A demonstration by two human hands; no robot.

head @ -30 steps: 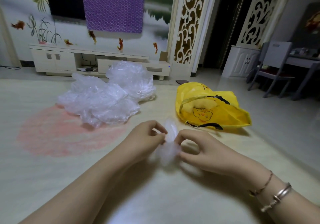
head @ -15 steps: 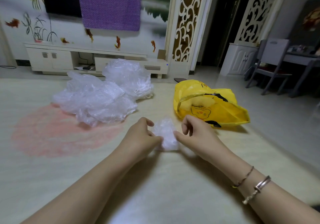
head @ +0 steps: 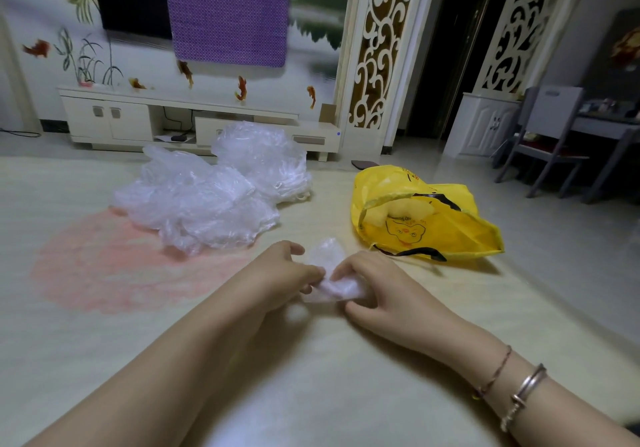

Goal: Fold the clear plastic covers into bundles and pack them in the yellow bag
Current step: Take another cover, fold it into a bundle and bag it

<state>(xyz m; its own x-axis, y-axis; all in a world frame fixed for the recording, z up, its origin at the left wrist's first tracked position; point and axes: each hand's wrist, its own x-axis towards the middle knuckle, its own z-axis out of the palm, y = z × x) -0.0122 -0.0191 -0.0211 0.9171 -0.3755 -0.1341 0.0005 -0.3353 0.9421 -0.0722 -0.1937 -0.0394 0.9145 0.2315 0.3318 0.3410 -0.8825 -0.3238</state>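
A small clear plastic cover (head: 327, 273), scrunched into a tight wad, sits between my two hands just above the floor mat. My left hand (head: 280, 272) pinches its left side. My right hand (head: 372, 284) grips its right side with curled fingers. A big loose pile of clear plastic covers (head: 211, 190) lies on the mat behind my left hand. The yellow bag (head: 422, 218) lies on its side to the right of the pile, its mouth open toward me and something pale inside.
I sit on a pale mat (head: 104, 325) with a pink round patch. A white TV cabinet (head: 138, 117) runs along the back wall. A grey chair (head: 550, 142) and table (head: 609, 128) stand at the far right on the tiled floor.
The view shifted slightly. My hands went on working the small cover; it is now squeezed flatter and lower between them, with my right hand curled further round it.
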